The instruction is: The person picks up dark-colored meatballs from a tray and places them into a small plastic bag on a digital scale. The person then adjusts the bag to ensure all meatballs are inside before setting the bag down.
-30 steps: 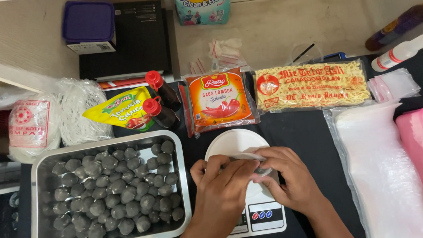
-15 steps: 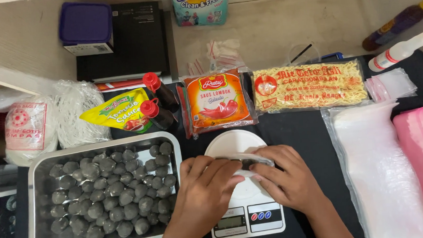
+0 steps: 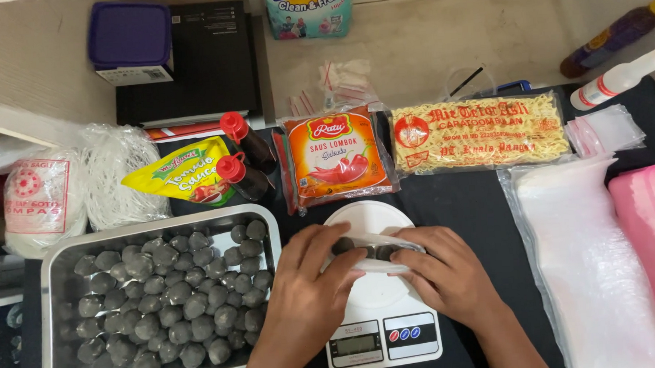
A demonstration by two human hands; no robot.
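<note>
Since a second ago your hands have lifted a little toward the white platform, and the small clear bag now lies across the digital kitchen scale. Your left hand and right hand both pinch that bag, which holds a few grey meatballs. Keep it centred on the platform, your wrists off the scale, and clear of the steel tray of meatballs beside it.

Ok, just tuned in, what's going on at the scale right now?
A person's left hand and right hand together hold a small clear bag with a few grey meatballs inside, over the white kitchen scale. A metal tray full of the same meatballs sits just left. Sauce sachets and a noodle pack lie behind.
</note>
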